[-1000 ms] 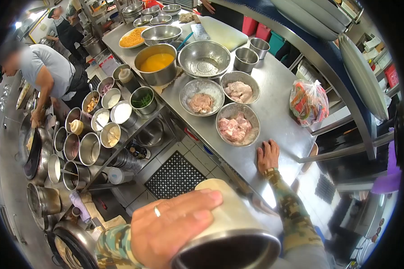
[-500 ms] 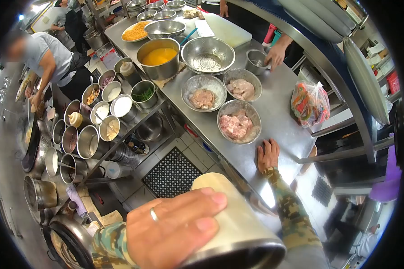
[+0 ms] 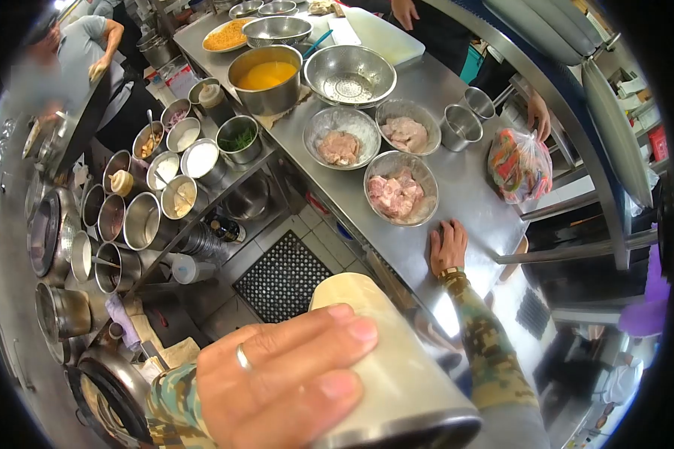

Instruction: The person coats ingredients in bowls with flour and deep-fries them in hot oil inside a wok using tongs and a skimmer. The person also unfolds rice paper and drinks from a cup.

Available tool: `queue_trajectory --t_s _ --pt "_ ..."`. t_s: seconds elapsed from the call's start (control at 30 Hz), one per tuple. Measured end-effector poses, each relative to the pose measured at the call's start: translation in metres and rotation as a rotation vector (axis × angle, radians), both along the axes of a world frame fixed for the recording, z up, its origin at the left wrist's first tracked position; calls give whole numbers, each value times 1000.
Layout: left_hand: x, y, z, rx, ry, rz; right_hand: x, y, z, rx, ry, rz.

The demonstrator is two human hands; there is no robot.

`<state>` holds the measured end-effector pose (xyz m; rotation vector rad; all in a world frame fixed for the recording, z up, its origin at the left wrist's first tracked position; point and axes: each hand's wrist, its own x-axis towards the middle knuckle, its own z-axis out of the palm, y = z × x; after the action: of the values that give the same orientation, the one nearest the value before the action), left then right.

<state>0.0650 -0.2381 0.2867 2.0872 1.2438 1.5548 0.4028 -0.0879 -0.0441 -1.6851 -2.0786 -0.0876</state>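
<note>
Close to the camera, my left hand [image 3: 284,374] is wrapped over a cream-coloured cylinder [image 3: 397,367] with a metallic rim at its near end. The cylinder is tilted; its inside and exact kind I cannot make out. My right hand [image 3: 448,247] lies flat on the steel table [image 3: 397,251], fingers stretched out, holding nothing. Just beyond it is a metal bowl of pink raw meat chunks [image 3: 397,194]. Behind that stand a bowl with a pale raw meat portion [image 3: 338,148] and a bowl of lighter raw meat [image 3: 406,135].
Two metal cups [image 3: 461,127] stand right of the bowls. A co-worker's hand [image 3: 538,116] is at a plastic bag of red and green contents [image 3: 520,166]. A pot of yellow liquid [image 3: 266,75] and a colander [image 3: 350,76] sit farther back. Several ingredient containers [image 3: 142,223] fill the left shelf.
The co-worker's hand has left the metal cup and moved right to the plastic bag. A second cup now shows. The person at far left has shifted posture. My hands stay nearly still.
</note>
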Motion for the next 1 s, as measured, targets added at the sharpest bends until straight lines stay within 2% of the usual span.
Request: queue_trajectory --t_s 0.07,0.13,0.23,0.3,0.4,0.5,0.6,0.77,0.87,0.9,1.0 --pt "9 -5 -2 -2 -51 91 -1 1 0 5 9 0" --pt "-1 -8 -7 -77 -55 35 -1 4 -2 3 4 -10" --pt "-15 3 -34 9 -165 10 0 1 -4 -12 -10 -11" --pt "-21 -1 -40 -129 -147 64 2 -1 -2 -39 -16 -18" --pt "-53 -3 -46 -331 -67 -32 -2 0 0 -77 -4 -33" --pt "-63 4 -56 -199 24 -24 -3 2 0 -56 12 -36" --pt "-63 2 -58 -201 2 29 -4 2 0 -55 25 -38" --pt "-59 -12 -34 -496 -276 43 -3 1 0 -115 7 -58" --pt "-45 -18 -30 -417 -292 115 -3 1 0 -107 17 -51" --pt "-39 -16 -26 -273 -194 149 -3 1 0 -106 12 -47" --pt "-29 -12 -28 5 -127 181 -2 1 -1 -98 6 -40"
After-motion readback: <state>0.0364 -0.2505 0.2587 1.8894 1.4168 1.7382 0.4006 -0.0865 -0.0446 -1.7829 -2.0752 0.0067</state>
